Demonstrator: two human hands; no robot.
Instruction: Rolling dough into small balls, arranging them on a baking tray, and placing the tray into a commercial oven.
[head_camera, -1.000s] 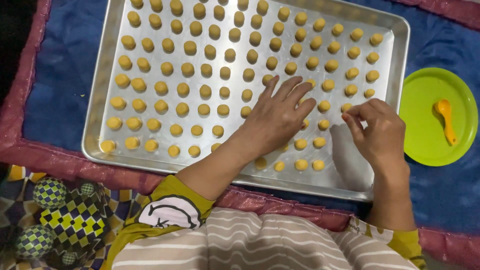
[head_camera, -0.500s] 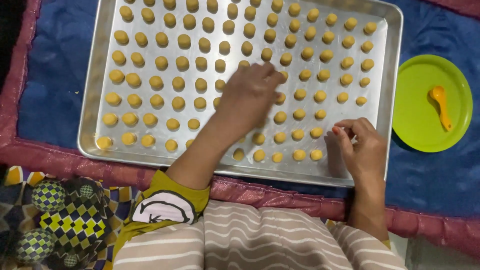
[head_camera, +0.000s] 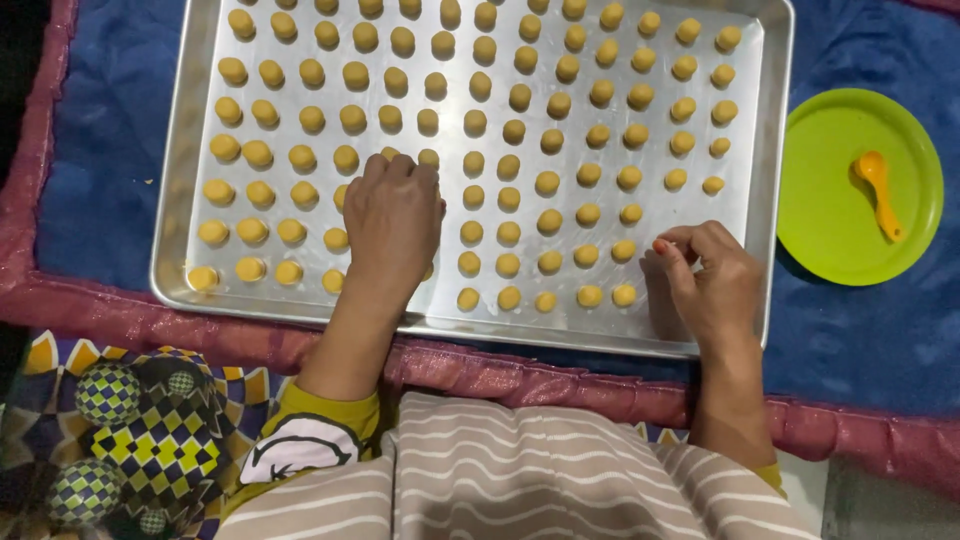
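Observation:
A silver baking tray (head_camera: 190, 140) lies on a blue cloth and carries several rows of small yellow dough balls (head_camera: 548, 183). My left hand (head_camera: 392, 225) rests palm down on the tray's near-left part, its fingers close together over a few balls; the fingertips are hidden. At the tray's near-right corner, beside the last ball of the front row (head_camera: 624, 294), my right hand (head_camera: 705, 280) has its fingers curled and pinched together. I see nothing between them.
A lime green plate (head_camera: 830, 200) with a small orange spoon (head_camera: 878, 190) sits on the blue cloth (head_camera: 880, 330) right of the tray. A pink cloth border (head_camera: 560, 375) runs along the near edge. A chequered patterned fabric (head_camera: 120, 430) lies at the bottom left.
My left hand has slid leftward across the tray, from its middle-right to its near-left part, and its fingers have drawn together. My right hand has stayed at the near-right corner.

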